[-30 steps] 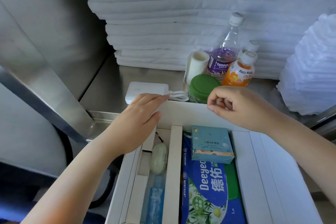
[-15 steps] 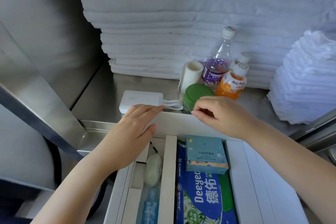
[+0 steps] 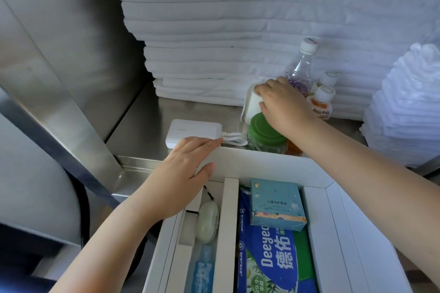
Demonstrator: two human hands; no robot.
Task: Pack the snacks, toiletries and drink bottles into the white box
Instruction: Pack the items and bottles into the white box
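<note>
The white box [image 3: 266, 159] fills the lower middle, with white dividers. Inside lie a blue Deeyeo wipes pack [image 3: 273, 257], a small teal carton [image 3: 276, 204] on top of it, a pale oval case [image 3: 206, 222] and a blue packet [image 3: 202, 269]. My left hand [image 3: 183, 178] rests flat on the box's far left rim, fingers straight. My right hand [image 3: 281, 104] reaches past the box and grips a white roll [image 3: 252, 104] on the steel shelf. Beside it stand a green-lidded jar [image 3: 264, 132], a clear purple-label bottle [image 3: 301, 69] and an orange Mogu Mogu bottle [image 3: 321, 102].
A white power bank [image 3: 190, 132] with a looped cable lies on the steel shelf [image 3: 142, 126] left of the jar. Folded white towels [image 3: 214, 43] are stacked behind the bottles, with another stack [image 3: 409, 102] at the right. A slanted steel beam [image 3: 59, 102] stands on the left.
My right hand has moved from the box's far rim forward over the green jar and closed round the white roll. My left hand stays on the rim. The view has tilted down.
</note>
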